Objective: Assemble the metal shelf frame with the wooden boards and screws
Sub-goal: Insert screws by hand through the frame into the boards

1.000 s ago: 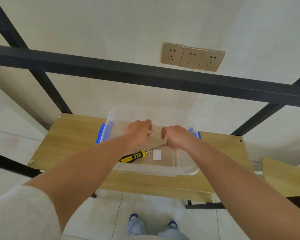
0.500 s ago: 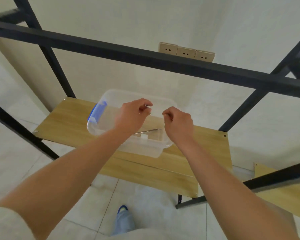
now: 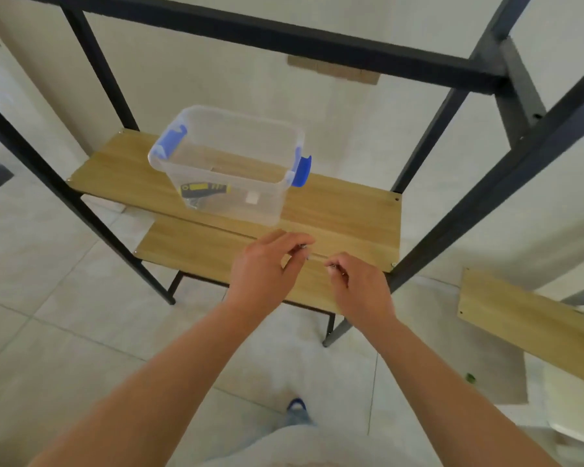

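Two wooden boards [image 3: 334, 214] sit in the metal frame [image 3: 317, 38], upper tiers bare, as left hand [image 3: 263, 267] and right hand [image 3: 358, 288] each pinch a small screw

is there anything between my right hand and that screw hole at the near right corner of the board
Nothing visible. The right hand, pinching a small screw, hovers just left of the corner hole, with only bare wooden board between them. The frame post stands beyond the hole.
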